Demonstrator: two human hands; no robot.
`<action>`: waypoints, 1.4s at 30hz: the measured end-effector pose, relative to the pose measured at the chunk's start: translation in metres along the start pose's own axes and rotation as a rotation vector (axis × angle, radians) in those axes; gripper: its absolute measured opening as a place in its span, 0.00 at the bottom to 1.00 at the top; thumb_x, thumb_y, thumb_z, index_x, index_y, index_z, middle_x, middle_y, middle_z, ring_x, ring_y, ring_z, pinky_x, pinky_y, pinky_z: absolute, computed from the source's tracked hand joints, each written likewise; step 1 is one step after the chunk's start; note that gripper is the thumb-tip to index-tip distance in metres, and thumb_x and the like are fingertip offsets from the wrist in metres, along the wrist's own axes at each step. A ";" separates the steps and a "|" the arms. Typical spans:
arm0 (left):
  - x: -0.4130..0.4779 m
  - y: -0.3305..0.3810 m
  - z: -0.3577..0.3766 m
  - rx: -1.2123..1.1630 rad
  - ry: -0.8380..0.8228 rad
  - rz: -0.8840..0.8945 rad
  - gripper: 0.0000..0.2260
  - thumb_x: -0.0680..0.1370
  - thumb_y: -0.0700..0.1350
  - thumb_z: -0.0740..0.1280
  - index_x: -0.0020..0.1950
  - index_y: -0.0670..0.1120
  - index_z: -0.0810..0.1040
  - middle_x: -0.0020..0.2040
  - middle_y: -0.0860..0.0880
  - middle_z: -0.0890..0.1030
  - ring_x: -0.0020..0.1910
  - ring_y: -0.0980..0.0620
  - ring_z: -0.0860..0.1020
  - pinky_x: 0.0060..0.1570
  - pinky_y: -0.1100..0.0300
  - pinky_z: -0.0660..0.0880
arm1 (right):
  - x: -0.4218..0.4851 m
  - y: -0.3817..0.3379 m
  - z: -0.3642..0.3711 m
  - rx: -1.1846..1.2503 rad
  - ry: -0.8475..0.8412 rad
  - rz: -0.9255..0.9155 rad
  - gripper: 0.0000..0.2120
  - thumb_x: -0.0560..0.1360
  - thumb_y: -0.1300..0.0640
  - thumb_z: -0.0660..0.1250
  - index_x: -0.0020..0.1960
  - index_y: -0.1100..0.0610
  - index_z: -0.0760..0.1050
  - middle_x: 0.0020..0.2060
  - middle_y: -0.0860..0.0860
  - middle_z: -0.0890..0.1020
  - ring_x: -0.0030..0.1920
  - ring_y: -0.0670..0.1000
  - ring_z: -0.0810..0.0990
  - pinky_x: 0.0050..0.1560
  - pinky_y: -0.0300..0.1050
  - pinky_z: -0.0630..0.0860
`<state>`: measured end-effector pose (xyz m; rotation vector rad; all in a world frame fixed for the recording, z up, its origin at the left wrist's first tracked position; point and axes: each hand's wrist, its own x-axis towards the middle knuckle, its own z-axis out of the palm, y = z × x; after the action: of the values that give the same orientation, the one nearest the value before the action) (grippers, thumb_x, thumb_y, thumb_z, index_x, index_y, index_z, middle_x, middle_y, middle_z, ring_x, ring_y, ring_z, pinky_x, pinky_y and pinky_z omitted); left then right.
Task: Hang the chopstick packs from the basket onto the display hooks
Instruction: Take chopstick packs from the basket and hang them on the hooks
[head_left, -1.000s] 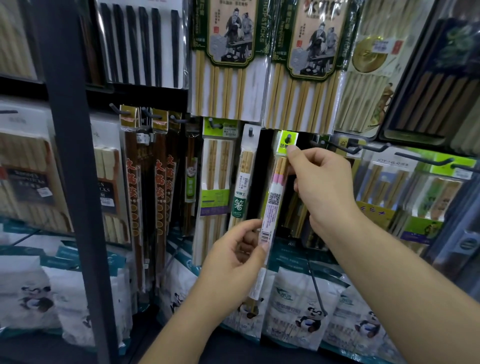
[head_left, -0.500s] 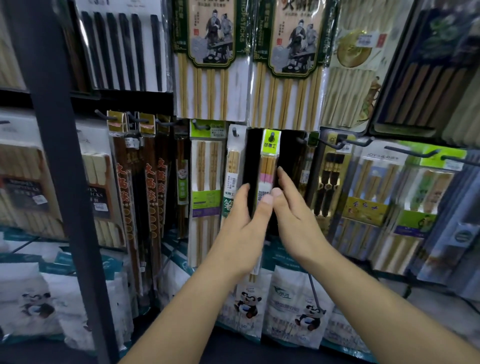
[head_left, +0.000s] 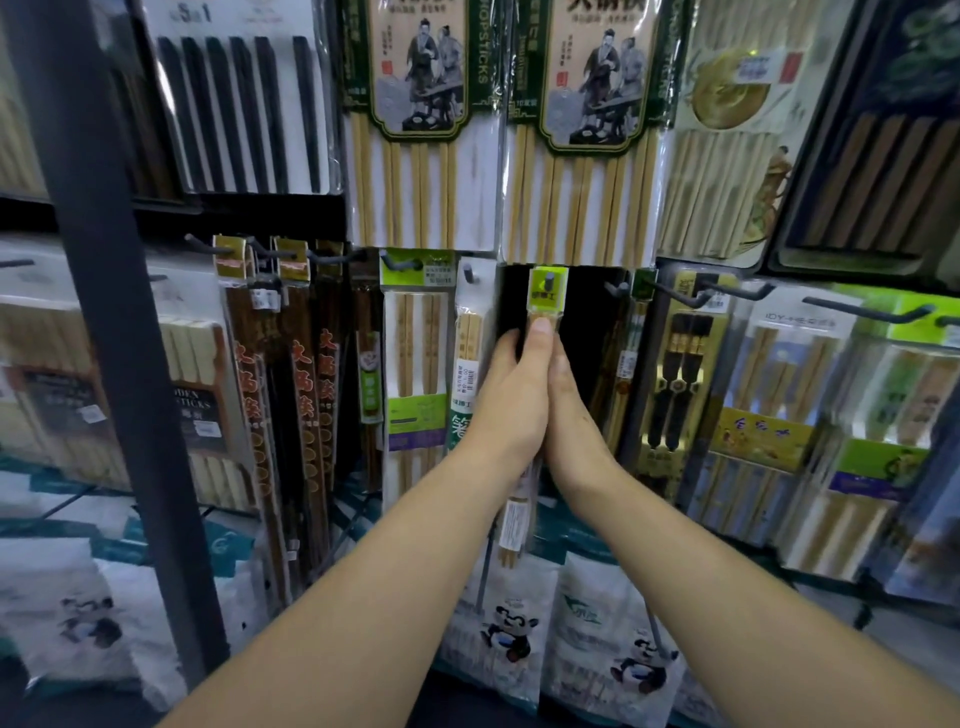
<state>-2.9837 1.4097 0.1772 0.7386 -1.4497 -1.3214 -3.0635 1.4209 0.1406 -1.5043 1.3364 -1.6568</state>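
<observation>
— Chopstick pack (head_left: 546, 293): what does it look like?
— Long and thin, in shiny clear plastic, with a bright green card on top. It hangs on a hook (head_left: 548, 285) in a dark gap, between other packs on a tall shop rack (head_left: 104, 312).
— And the hands?
— Both reach up, side by side. The left hand (head_left: 511, 395) pinches the pack, thumb on front. The right hand (head_left: 571, 410) presses flat against its side, fingers straight.

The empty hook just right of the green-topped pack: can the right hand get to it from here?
Probably yes. The empty hook juts out bare above the right hand, with only dark open space between.
</observation>
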 end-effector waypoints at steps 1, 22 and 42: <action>0.003 0.000 0.001 0.009 0.007 0.000 0.28 0.84 0.64 0.56 0.81 0.53 0.64 0.76 0.51 0.72 0.74 0.52 0.70 0.72 0.54 0.66 | 0.003 0.001 0.000 0.017 -0.007 -0.010 0.34 0.80 0.31 0.46 0.82 0.42 0.52 0.79 0.39 0.61 0.77 0.37 0.59 0.80 0.48 0.57; -0.019 -0.050 -0.003 0.024 -0.064 -0.125 0.27 0.86 0.59 0.55 0.84 0.52 0.56 0.80 0.49 0.66 0.78 0.50 0.66 0.78 0.50 0.62 | -0.040 0.032 -0.020 -0.170 -0.128 0.136 0.36 0.78 0.33 0.43 0.83 0.44 0.42 0.81 0.39 0.49 0.79 0.37 0.49 0.79 0.42 0.49; -0.293 -0.296 -0.159 0.981 0.175 -0.702 0.16 0.83 0.52 0.62 0.66 0.44 0.75 0.62 0.40 0.77 0.63 0.37 0.73 0.62 0.45 0.71 | -0.335 0.228 0.015 -0.682 -0.729 0.756 0.06 0.80 0.54 0.67 0.53 0.53 0.82 0.47 0.49 0.85 0.48 0.50 0.82 0.48 0.44 0.76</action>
<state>-2.7967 1.5571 -0.1995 2.0907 -1.7397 -0.8999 -3.0200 1.6246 -0.2079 -1.4267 1.7604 -0.1386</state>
